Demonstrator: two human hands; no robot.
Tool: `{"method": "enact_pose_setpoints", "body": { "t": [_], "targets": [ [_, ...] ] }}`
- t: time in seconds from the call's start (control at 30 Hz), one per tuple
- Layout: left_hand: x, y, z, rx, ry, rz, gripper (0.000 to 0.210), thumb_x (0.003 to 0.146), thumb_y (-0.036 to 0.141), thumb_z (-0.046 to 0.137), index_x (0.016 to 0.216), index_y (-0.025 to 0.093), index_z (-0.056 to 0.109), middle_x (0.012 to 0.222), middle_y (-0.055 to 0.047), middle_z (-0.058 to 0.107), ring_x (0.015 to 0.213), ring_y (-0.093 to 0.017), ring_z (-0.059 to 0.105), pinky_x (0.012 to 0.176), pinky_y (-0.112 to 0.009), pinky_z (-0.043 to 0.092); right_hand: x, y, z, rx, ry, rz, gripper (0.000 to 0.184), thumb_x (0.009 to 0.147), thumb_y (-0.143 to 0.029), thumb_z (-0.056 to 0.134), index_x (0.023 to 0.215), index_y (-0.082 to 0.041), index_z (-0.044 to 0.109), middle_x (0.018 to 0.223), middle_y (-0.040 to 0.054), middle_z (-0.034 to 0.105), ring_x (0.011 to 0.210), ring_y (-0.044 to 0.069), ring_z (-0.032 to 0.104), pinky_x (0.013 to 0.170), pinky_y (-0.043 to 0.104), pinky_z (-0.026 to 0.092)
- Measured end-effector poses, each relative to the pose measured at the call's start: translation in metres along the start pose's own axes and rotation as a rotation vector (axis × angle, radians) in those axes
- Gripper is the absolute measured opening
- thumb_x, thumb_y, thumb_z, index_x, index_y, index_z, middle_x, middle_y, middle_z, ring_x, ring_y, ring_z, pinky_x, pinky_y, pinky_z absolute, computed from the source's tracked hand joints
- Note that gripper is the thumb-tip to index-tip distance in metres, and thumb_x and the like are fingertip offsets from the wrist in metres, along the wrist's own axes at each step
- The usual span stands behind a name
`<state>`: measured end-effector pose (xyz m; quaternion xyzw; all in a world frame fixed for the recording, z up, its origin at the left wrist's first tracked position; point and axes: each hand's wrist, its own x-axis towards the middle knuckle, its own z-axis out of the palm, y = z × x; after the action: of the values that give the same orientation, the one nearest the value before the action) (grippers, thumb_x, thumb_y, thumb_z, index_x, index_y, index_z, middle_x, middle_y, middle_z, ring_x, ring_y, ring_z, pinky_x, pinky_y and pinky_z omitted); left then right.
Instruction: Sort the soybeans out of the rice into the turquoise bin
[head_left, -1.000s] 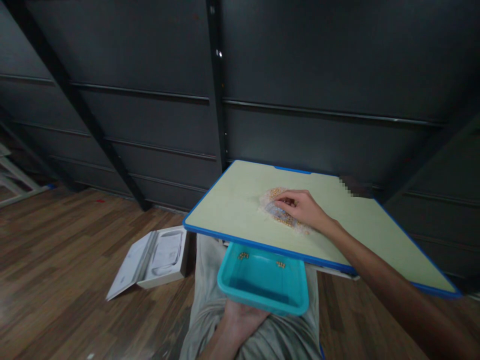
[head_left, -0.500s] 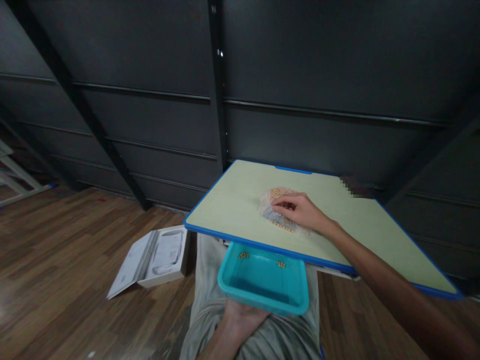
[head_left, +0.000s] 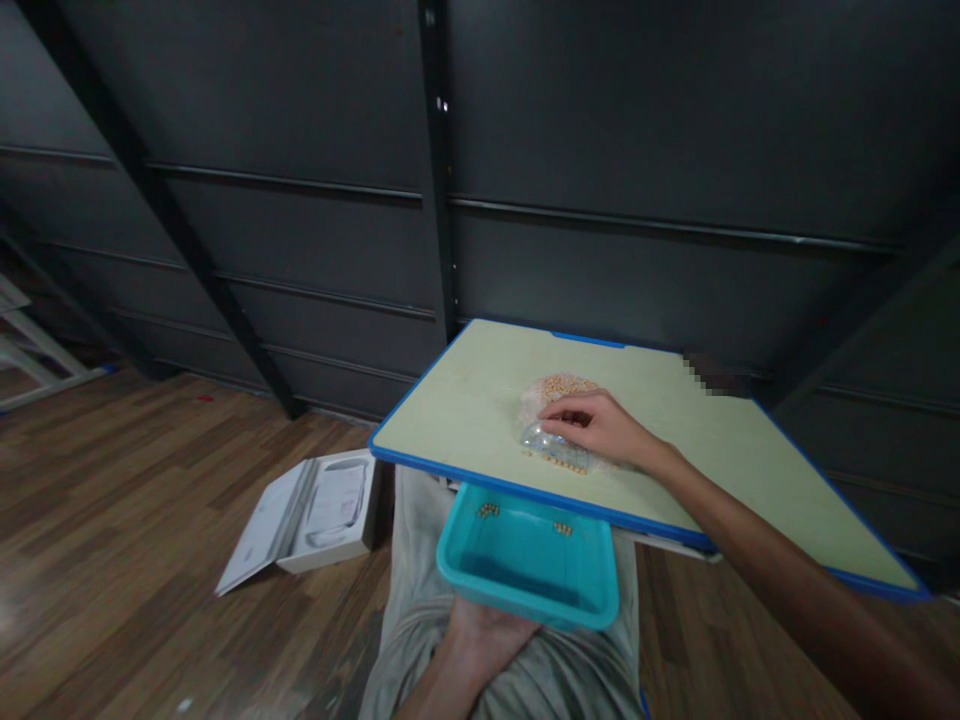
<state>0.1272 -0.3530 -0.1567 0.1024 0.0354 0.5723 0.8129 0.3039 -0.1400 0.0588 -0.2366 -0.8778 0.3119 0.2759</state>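
My right hand [head_left: 596, 427] is over a clear plastic bag [head_left: 536, 437] on the pale board, its thumb and fingers closed in a pinch on the crinkled film. Many small tan round pieces, like beads or dried peas [head_left: 562, 384], show at the bag's far side. A short row of the same pieces [head_left: 568, 465] lies along its near edge. Below the board, my left hand [head_left: 491, 632] supports a turquoise plastic tray [head_left: 529, 605] from underneath; the tray hides its fingers. Two small clusters of pieces [head_left: 488, 510] sit towards the tray's far side.
The blue-edged board table [head_left: 442, 400] stands in front of dark wall panels [head_left: 315, 110]. Its near edge overhangs the tray. An open white box [head_left: 330, 565] with papers inside rests on the wooden floor [head_left: 172, 520] to the left. A blurred dark patch lies at the table's far right.
The plastic under my right hand has shifted and now shines more, with the near row of pieces showing more plainly. My left hand and the tray have stayed in place.
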Motion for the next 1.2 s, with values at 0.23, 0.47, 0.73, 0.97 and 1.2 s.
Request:
{"method": "enact_pose_setpoints", "body": {
  "t": [0.23, 0.47, 0.73, 0.97, 1.2],
  "targets": [
    [-0.001, 0.0, -0.004, -0.02, -0.006, 0.003, 0.041, 0.119, 0.038, 0.057, 0.13, 0.035, 0.097, 0.147, -0.006, 0.093, 0.138, -0.032, 0.087, 0.137, -0.054, 0.053, -0.001, -0.003, 0.003, 0.044, -0.019, -0.011, 0.024, 0.108, -0.044, 0.087, 0.115, -0.025, 0.1, 0.1, 0.0069, 0.093, 0.083, 0.021, 0.078, 0.078, 0.035, 0.062],
    [0.002, 0.0, -0.004, -0.023, 0.015, -0.009, 0.037, 0.119, 0.041, 0.062, 0.13, 0.034, 0.097, 0.149, -0.006, 0.092, 0.139, -0.032, 0.087, 0.14, -0.053, 0.05, -0.004, -0.008, 0.005, 0.059, -0.047, 0.007, 0.028, 0.108, -0.048, 0.087, 0.115, -0.024, 0.099, 0.093, 0.0063, 0.092, 0.078, 0.021, 0.077, 0.073, 0.033, 0.062],
    [0.002, 0.002, 0.016, 0.017, 0.059, -0.022, 0.043, 0.116, 0.043, 0.066, 0.152, 0.035, 0.088, 0.146, -0.012, 0.094, 0.151, -0.04, 0.08, 0.141, -0.065, 0.047, -0.005, -0.015, 0.006, 0.079, -0.077, 0.013, 0.025, 0.108, -0.046, 0.088, 0.114, -0.024, 0.099, 0.095, 0.0068, 0.093, 0.08, 0.021, 0.079, 0.074, 0.033, 0.063],
    [0.004, 0.003, 0.029, 0.03, 0.122, -0.033, 0.038, 0.112, 0.047, 0.071, 0.141, 0.037, 0.093, 0.135, -0.007, 0.097, 0.147, -0.038, 0.083, 0.14, -0.062, 0.05, -0.007, -0.014, 0.012, 0.13, -0.124, 0.024, 0.03, 0.106, -0.052, 0.091, 0.112, -0.024, 0.099, 0.091, 0.0064, 0.091, 0.072, 0.019, 0.074, 0.066, 0.033, 0.059],
    [0.006, 0.002, 0.039, 0.049, 0.126, -0.012, 0.03, 0.111, 0.045, 0.073, 0.119, 0.031, 0.098, 0.129, -0.008, 0.098, 0.143, -0.039, 0.084, 0.14, -0.063, 0.05, -0.009, -0.016, 0.016, 0.207, -0.176, 0.067, 0.028, 0.101, -0.052, 0.096, 0.109, -0.025, 0.099, 0.083, 0.0047, 0.088, 0.071, 0.019, 0.074, 0.066, 0.032, 0.059]
  ]
}}
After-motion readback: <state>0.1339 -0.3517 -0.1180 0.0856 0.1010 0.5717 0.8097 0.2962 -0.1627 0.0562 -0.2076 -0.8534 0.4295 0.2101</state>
